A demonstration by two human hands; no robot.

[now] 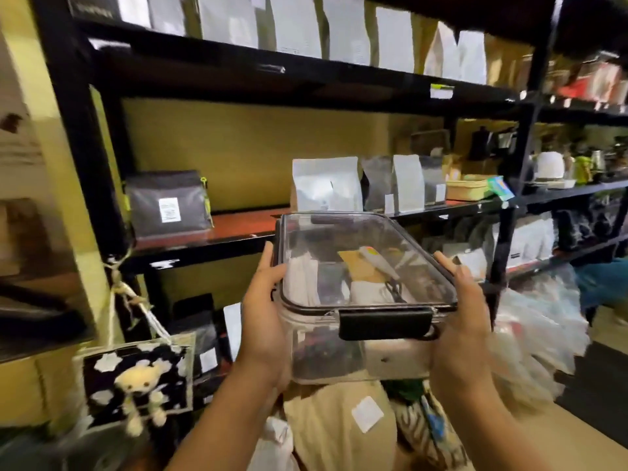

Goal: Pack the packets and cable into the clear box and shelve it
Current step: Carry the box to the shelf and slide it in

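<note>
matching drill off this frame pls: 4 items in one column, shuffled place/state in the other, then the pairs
Items
1. clear box
2. grey pouch
3. bear charm
4. black latch

Places or states
A. hanging by cord from the shelf post, lower left
B. held in the air between the left hand and the right hand
C. standing on the red shelf board, far left
D. folded down on the near edge of the lid

Pairs: 1-B, 2-C, 3-A, 4-D
</note>
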